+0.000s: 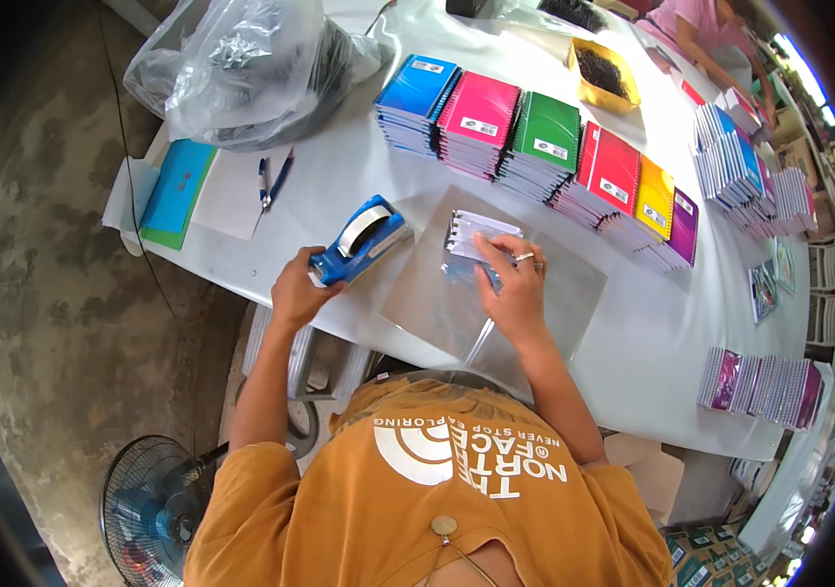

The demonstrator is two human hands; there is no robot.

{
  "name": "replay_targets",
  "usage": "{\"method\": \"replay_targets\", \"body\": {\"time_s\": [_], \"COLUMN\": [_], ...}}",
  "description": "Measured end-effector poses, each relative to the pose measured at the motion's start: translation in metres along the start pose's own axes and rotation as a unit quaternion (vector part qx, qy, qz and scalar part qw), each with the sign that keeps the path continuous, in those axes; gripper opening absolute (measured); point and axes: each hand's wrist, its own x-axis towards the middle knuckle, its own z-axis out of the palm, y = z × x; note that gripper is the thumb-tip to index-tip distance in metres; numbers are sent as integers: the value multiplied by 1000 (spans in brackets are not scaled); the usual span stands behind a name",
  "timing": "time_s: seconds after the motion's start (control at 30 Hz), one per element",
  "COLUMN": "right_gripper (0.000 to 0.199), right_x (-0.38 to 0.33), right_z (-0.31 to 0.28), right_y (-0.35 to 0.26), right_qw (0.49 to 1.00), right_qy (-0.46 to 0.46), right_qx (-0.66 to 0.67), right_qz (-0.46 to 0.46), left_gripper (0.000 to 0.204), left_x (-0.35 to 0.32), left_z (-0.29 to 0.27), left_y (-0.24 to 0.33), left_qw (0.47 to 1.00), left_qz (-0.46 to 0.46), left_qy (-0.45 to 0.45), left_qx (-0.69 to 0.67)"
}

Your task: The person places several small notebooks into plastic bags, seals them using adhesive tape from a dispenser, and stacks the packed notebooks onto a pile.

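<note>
My left hand is closed round the near end of a blue tape dispenser, which carries a roll of clear or whitish tape and stands tilted at the table's front edge. On a stack of clear plastic sheets lies a small white bundle with dark marks along its left edge; I cannot tell its exact kind. My right hand lies over it, index finger stretched onto the bundle and thumb apart on the plastic.
Piles of spiral notebooks in several colours curve across the table behind my hands. A clear plastic bag, pliers, blue and green folders and a yellow tray stand around. More notebooks lie right, near another person. A fan is lower left.
</note>
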Motion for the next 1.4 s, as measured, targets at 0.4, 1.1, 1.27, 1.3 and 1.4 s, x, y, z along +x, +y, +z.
{"method": "replay_targets", "body": {"time_s": [0.4, 1.1, 1.27, 1.3, 1.4], "right_gripper": [66, 77, 52, 48, 41], "right_x": [-9, -15, -25, -24, -21], "right_z": [-3, -3, -1, -1, -2], "right_y": [9, 14, 15, 15, 18], "right_qw": [999, 982, 991, 992, 996], "right_qy": [6, 48, 8, 9, -12], "right_qx": [37, 180, 136, 124, 90], "right_qz": [-17, 10, 0, 4, -3], "left_gripper": [51, 41, 41, 41, 37], "left_x": [70, -22, -37, -36, -35], "left_z": [-7, 53, 72, 70, 87], "left_y": [28, 185, 172, 173, 172], "left_qw": [944, 847, 842, 830, 833], "left_qz": [-165, -68, -113, -120, -87], "left_qy": [-62, -143, -208, -214, -151], "left_qx": [-280, -507, -484, -500, -525]}}
